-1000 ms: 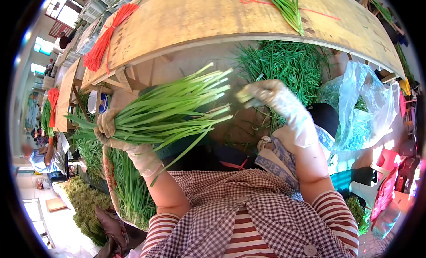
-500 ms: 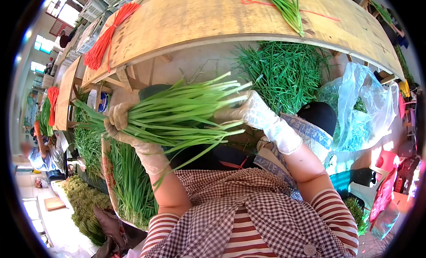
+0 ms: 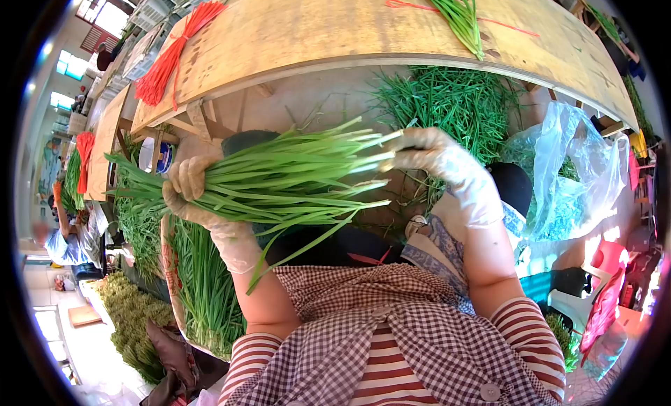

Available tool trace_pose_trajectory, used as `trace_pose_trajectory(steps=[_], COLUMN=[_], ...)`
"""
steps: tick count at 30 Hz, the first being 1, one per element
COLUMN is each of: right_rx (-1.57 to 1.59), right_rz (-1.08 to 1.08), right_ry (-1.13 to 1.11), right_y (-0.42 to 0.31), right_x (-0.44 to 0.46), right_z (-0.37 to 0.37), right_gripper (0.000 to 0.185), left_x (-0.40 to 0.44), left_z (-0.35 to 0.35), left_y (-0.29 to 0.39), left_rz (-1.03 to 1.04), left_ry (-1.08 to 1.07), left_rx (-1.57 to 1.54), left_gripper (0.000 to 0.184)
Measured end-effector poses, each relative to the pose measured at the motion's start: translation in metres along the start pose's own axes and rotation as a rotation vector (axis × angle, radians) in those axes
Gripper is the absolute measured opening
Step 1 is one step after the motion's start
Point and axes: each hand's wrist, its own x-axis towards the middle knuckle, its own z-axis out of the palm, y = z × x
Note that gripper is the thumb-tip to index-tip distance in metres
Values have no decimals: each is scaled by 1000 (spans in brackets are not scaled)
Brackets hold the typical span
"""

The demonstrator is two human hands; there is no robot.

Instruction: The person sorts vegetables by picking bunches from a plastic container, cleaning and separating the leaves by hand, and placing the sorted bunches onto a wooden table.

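Note:
My gloved left hand is wrapped round the leafy end of a bunch of long green stalks, held sideways over my lap. The pale cut ends point right. There my gloved right hand has its fingers closed at the tips of the stalks; it is slightly blurred, and a small pale piece shows between the fingertips. Beneath my left forearm, more upright green stalks fill a container. A small bunch lies on the wooden table across a red tie.
Red ties lie bundled at the table's left. Loose green leaves are heaped on the floor below it. A clear plastic bag stands at right, near a red and white chair. Another person sits at far left.
My right hand has gone left to the stalks, in among their ends, then back right to their tips. The bunch has shifted slightly right in my left hand.

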Motion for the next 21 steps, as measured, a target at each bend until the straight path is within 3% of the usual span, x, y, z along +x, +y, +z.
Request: trace_pose_trajectory(steps=[3, 5, 8, 10, 11, 15, 16, 19, 21], right_rx=[-164, -821, -554, -257, -69, 90, 79, -77, -236], right_rz=[41, 459, 206, 283, 106, -5, 84, -6, 64], right_ry=[235, 738, 599, 299, 169, -28, 3, 119, 355], right_y=[13, 18, 39, -2, 2, 0, -3, 11, 36], right_x=[-12, -20, -17, -4, -1, 13, 13, 13, 19], right_z=[-53, -77, -61, -6, 12, 53, 57, 42, 16], right_gripper=[16, 18, 29, 26, 24, 28, 23, 20, 16], left_x=[2, 4, 2, 2, 2, -2, -2, -3, 0], left_z=[10, 3, 5, 4, 3, 2, -4, -1, 3], left_y=[4, 33, 38, 31, 29, 5, 9, 12, 21], left_rz=[156, 110, 188, 163, 149, 138, 94, 151, 153], left_ry=[82, -28, 4, 10, 15, 9, 0, 30, -26], left_rx=[-30, -128, -98, -91, -87, -47, -33, 11, -89], left_gripper=[30, 28, 28, 29, 29, 25, 23, 24, 25])
